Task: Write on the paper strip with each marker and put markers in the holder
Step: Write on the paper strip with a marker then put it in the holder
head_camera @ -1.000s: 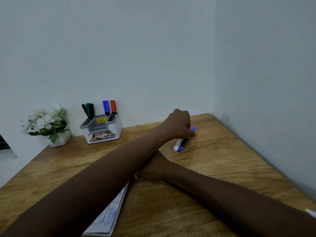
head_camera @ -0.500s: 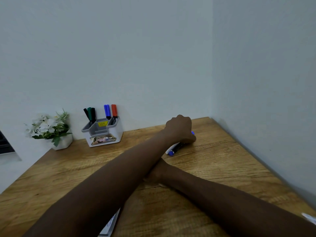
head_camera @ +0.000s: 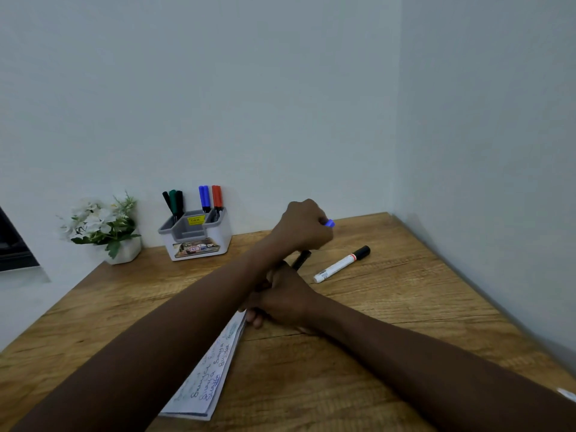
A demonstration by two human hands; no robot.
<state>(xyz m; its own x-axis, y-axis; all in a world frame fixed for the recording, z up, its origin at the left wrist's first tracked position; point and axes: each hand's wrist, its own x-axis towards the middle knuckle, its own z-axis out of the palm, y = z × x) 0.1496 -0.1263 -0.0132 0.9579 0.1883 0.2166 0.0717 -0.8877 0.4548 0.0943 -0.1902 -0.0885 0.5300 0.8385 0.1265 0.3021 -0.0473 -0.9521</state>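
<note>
Paper strip [head_camera: 205, 385]: we see it nearest us on the desk [head_camera: 405, 310], covered in handwriting, its far end under the right grip.
Right grip [head_camera: 282, 302]: rests on the strip's far end, crossed beneath the left forearm; we cannot tell if it pinches or only presses.
Left grip [head_camera: 304, 226]: a fist closed round the blue marker [head_camera: 329, 223], cap poking out rightward.
White marker [head_camera: 341, 265]: black-capped, lying flat just right of both grips.
Holder [head_camera: 199, 244]: by the back wall, with coloured markers [head_camera: 204, 198] standing inside.
Plant [head_camera: 103, 226]: left of the holder.
</note>
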